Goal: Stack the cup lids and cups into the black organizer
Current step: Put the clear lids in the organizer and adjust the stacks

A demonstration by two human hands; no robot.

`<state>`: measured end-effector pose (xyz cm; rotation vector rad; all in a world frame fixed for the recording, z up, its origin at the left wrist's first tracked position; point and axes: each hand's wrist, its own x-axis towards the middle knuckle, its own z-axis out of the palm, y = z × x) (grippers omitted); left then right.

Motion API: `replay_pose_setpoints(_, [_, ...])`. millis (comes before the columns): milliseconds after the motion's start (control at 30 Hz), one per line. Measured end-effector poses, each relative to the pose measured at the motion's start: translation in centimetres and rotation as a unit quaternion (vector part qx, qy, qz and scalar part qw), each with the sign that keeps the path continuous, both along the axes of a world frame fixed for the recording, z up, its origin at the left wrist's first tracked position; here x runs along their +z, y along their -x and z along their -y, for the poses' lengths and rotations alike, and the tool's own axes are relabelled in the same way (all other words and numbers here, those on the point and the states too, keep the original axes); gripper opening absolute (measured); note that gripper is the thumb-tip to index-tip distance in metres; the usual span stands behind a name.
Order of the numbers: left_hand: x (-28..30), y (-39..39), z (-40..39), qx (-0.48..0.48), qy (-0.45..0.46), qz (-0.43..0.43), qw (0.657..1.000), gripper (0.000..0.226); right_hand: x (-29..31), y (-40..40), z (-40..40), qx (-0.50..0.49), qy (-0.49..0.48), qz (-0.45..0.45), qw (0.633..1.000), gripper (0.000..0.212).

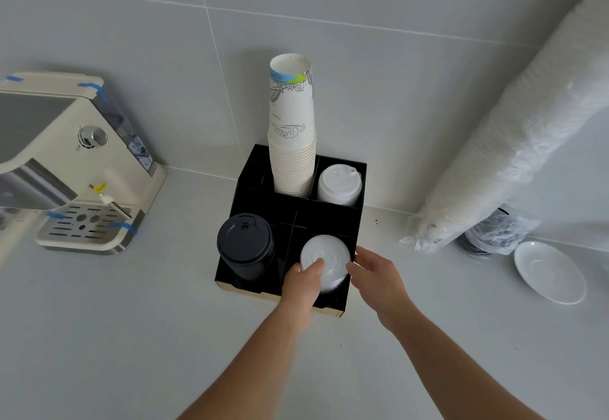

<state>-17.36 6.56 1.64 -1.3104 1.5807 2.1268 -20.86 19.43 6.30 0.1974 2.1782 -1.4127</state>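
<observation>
The black organizer (293, 208) stands on the counter against the tiled wall. Its back middle slot holds a tall stack of white paper cups (291, 129). The back right slot holds a stack of white lids with spouts (339, 184). A stack of black lids (245, 248) fills the front left slot. In the front right slot sits a stack of clear white lids (326, 259). My left hand (304, 283) grips this stack from the left, thumb on its top. My right hand (375, 274) touches its right side, fingers curled.
A cream coffee machine (75, 162) with blue tape stands at the left. A long plastic sleeve of white cups (514, 142) leans against the wall at the right, above a bagged pile of black lids (494, 235). A white saucer (548, 271) lies at the far right.
</observation>
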Motion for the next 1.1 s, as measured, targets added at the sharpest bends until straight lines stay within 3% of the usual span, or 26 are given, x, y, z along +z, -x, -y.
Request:
replay_pose_setpoints(167, [0.6, -1.1, 0.2, -0.016, 0.006, -0.010, 1.000, 0.056, 1.0, -0.3, -0.1, -0.010, -0.013, -0.015, 1.000, 0.043])
replay_pose_setpoints(267, [1.3, -2.9, 0.6, -0.051, 0.021, -0.010, 0.998, 0.073, 1.5, -0.3, 0.1, -0.012, -0.024, -0.024, 0.999, 0.054])
replay_pose_setpoints(400, [1.6, -6.2, 2.3, -0.079, 0.071, -0.041, 0.993, 0.066, 2.7, -0.1, 1.0, 0.019, -0.039, -0.069, 0.997, 0.056])
replay_pose_setpoints(600, [1.7, -9.5, 5.7, 0.012, 0.104, -0.050, 0.993, 0.052, 4.7, -0.2, 4.9, 0.094, -0.035, -0.105, 0.989, 0.054])
replay_pose_setpoints(833, [3.2, -7.9, 8.4, 0.120, 0.082, -0.063, 0.987, 0.078, 4.7, 0.5, 10.6, 0.207, -0.031, -0.088, 0.974, 0.061])
replay_pose_setpoints(867, [3.4, -7.5, 8.6, 0.115, 0.081, -0.066, 0.988, 0.077, 4.5, 0.6, 11.2, 0.212, -0.030, -0.079, 0.974, 0.063])
replay_pose_setpoints(933, [3.9, -6.7, 8.9, 0.099, 0.075, -0.088, 0.988, 0.049, 4.0, 0.8, 12.3, 0.217, -0.033, -0.066, 0.973, 0.064])
replay_pose_setpoints(1000, [4.1, -5.9, 9.2, 0.101, 0.069, -0.106, 0.987, 0.031, 3.4, 1.2, 13.0, 0.223, -0.029, -0.067, 0.972, 0.051])
replay_pose_setpoints(1100, [3.8, -5.1, 9.8, 0.101, 0.078, -0.099, 0.987, 0.047, 2.5, 1.8, 13.5, 0.213, -0.016, -0.062, 0.975, 0.042])
